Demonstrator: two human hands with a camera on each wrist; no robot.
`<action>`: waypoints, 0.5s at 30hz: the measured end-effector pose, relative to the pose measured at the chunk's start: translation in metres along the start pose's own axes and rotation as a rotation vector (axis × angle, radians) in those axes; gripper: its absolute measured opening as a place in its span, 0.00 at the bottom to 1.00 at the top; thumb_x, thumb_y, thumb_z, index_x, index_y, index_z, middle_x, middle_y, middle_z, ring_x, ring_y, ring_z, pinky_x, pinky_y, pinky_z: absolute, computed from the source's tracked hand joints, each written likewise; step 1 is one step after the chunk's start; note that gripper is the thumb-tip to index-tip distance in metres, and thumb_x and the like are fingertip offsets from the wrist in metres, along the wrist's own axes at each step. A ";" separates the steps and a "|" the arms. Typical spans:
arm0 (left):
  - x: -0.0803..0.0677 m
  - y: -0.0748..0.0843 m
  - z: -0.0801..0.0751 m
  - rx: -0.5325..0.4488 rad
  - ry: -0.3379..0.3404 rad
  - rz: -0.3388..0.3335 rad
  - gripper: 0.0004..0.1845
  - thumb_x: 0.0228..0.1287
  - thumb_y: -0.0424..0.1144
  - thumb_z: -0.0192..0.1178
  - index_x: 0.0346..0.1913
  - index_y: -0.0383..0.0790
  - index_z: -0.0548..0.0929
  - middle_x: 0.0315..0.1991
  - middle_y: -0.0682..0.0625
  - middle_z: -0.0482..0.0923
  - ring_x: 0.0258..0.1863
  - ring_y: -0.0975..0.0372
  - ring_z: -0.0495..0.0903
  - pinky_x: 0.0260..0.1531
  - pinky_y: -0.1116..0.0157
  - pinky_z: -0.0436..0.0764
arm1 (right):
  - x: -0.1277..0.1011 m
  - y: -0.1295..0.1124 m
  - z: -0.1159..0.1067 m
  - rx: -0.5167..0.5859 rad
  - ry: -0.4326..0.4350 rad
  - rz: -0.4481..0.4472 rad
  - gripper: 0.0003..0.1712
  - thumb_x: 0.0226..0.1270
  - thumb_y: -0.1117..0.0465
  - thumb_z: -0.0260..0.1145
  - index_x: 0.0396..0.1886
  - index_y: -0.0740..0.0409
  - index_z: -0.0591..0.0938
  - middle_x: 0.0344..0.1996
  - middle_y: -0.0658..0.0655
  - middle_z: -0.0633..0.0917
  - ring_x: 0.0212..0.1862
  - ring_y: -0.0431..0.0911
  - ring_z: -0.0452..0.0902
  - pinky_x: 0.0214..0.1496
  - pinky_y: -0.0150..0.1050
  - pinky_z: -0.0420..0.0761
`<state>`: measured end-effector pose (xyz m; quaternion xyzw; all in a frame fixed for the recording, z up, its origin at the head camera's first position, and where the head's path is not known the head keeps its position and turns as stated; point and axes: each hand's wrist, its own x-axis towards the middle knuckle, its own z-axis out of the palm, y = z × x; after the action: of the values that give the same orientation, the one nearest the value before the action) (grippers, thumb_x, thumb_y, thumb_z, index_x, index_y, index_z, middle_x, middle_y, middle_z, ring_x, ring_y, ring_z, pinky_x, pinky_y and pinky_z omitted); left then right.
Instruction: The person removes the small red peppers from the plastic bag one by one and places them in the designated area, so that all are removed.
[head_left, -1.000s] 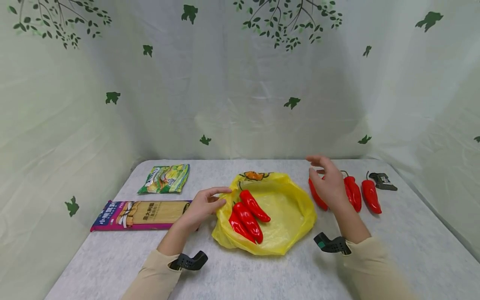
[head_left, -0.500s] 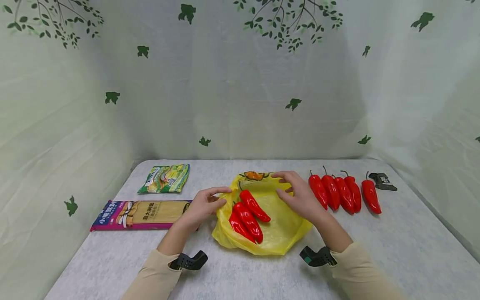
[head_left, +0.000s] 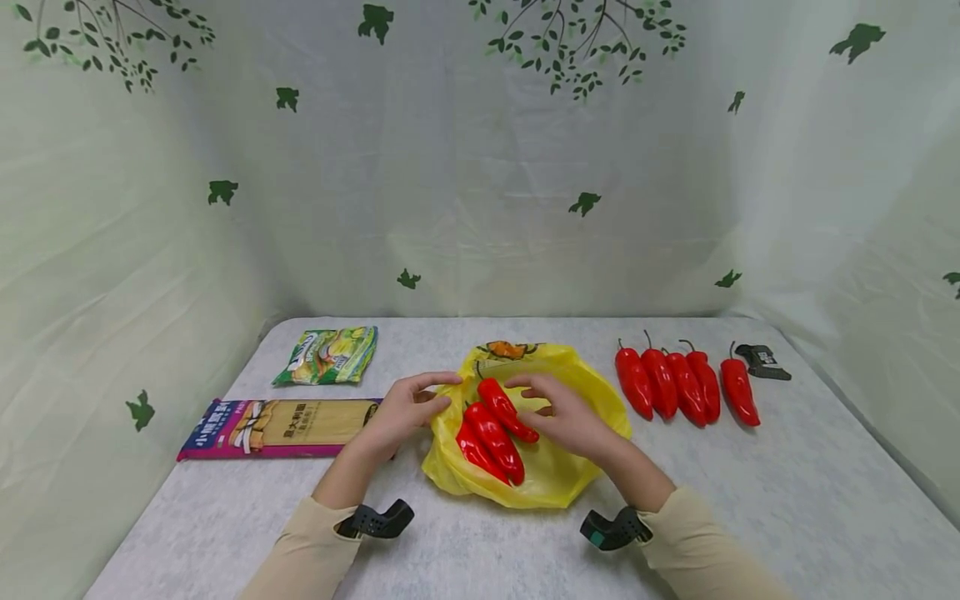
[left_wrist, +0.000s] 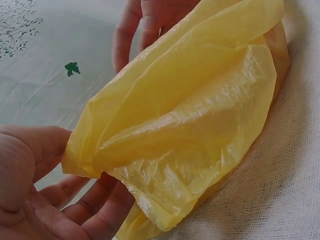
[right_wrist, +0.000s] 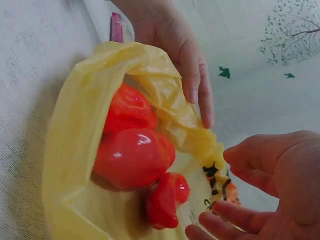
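The left hand (head_left: 405, 411) pinches the left rim of the yellow bag (head_left: 577, 392), which lies mid-table with three red peppers (head_left: 491, 433) inside. The right hand (head_left: 566, 417) hovers over the bag's mouth beside the peppers, fingers relaxed and holding nothing. Five more peppers (head_left: 686, 385) lie in a row to the right.

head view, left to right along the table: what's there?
noodle packet → green snack bag → left hand → yellow bag → row of five red peppers → black clip
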<state>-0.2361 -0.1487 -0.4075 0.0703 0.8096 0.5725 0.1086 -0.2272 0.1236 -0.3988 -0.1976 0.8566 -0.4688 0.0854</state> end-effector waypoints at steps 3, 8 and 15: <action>0.000 0.001 0.000 -0.002 0.000 0.001 0.18 0.72 0.36 0.57 0.63 0.48 0.80 0.67 0.45 0.74 0.44 0.59 0.79 0.42 0.66 0.83 | 0.002 0.004 0.003 0.020 -0.038 0.020 0.28 0.69 0.62 0.65 0.68 0.46 0.74 0.69 0.56 0.74 0.69 0.57 0.71 0.64 0.56 0.78; 0.000 0.001 0.000 0.000 -0.001 0.003 0.19 0.72 0.36 0.57 0.63 0.48 0.80 0.67 0.45 0.73 0.44 0.58 0.78 0.42 0.66 0.83 | 0.003 0.008 0.007 0.043 -0.086 0.050 0.31 0.69 0.60 0.66 0.71 0.40 0.72 0.71 0.53 0.73 0.72 0.60 0.66 0.65 0.58 0.76; 0.000 0.001 0.000 0.005 -0.005 0.010 0.19 0.73 0.36 0.57 0.63 0.49 0.80 0.69 0.45 0.72 0.46 0.59 0.80 0.44 0.66 0.84 | 0.003 0.012 0.010 0.052 -0.139 0.074 0.33 0.69 0.58 0.66 0.72 0.36 0.71 0.71 0.52 0.73 0.71 0.58 0.69 0.62 0.56 0.79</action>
<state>-0.2358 -0.1489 -0.4068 0.0759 0.8105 0.5708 0.1077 -0.2298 0.1202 -0.4142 -0.1955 0.8430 -0.4724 0.1672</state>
